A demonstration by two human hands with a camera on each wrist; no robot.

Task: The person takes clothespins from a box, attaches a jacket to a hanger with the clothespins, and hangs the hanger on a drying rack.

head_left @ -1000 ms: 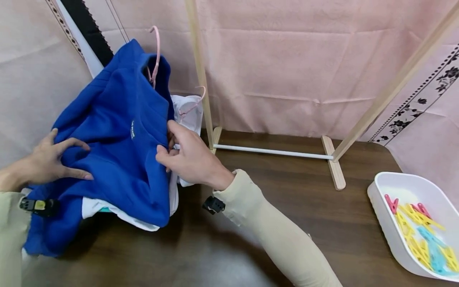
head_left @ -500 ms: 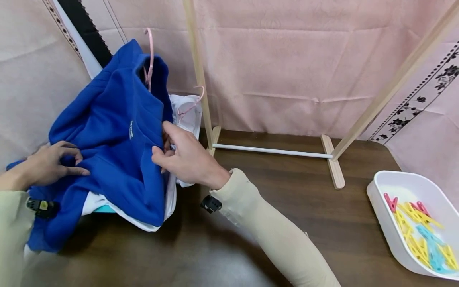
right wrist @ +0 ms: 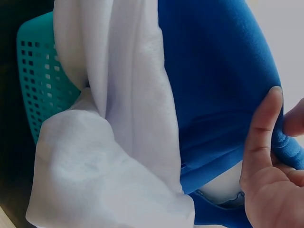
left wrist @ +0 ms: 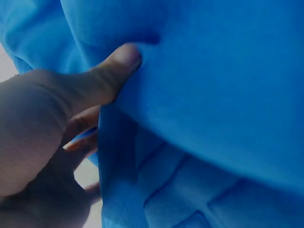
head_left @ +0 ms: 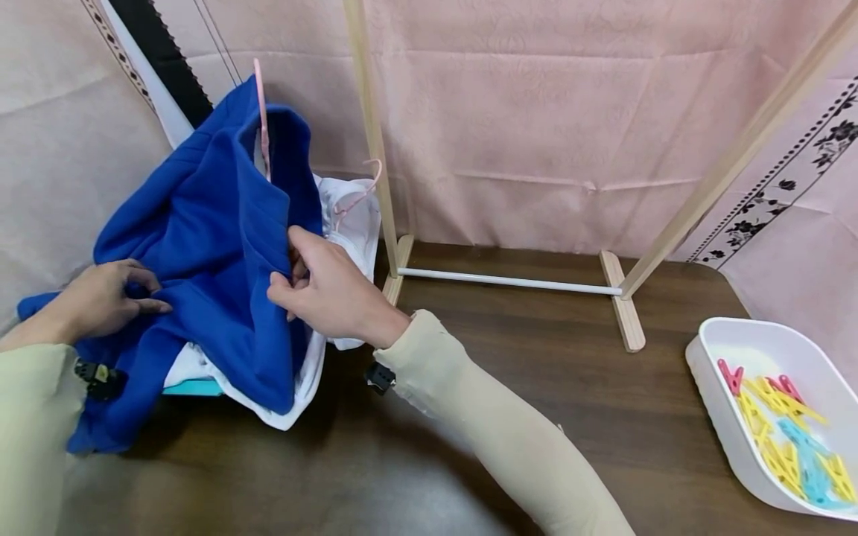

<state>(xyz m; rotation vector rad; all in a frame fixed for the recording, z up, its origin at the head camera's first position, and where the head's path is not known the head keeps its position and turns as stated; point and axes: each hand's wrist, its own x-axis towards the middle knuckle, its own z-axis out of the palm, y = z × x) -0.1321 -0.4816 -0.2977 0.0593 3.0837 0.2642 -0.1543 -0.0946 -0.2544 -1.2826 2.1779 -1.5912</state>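
A blue sweatshirt (head_left: 201,216) lies heaped over white clothing (head_left: 304,380) and a turquoise perforated basket (right wrist: 42,71). The hook of a pink hanger (head_left: 262,123) sticks up out of its opening. My right hand (head_left: 328,286) pinches the sweatshirt's edge below that opening, thumb on one side and fingers on the other. At the left, my left hand (head_left: 107,301) grips a fold of the same sweatshirt; in the left wrist view its thumb (left wrist: 126,57) presses the cloth with the fingers behind it. Most of the hanger is hidden inside.
A second pink hanger (head_left: 375,182) lies with a white garment (head_left: 355,216) beside the wooden rack post (head_left: 372,134). The rack's white lower bar (head_left: 509,281) spans the brown table (head_left: 482,432). At the right stands a white tub (head_left: 710,402) of coloured clothespins (head_left: 804,447).
My left hand has gone from spread fingers on the sweatshirt to gripping a fold. My right hand has drawn its edge leftward, the opening is wider, and the hanger hook has shifted left and turned.
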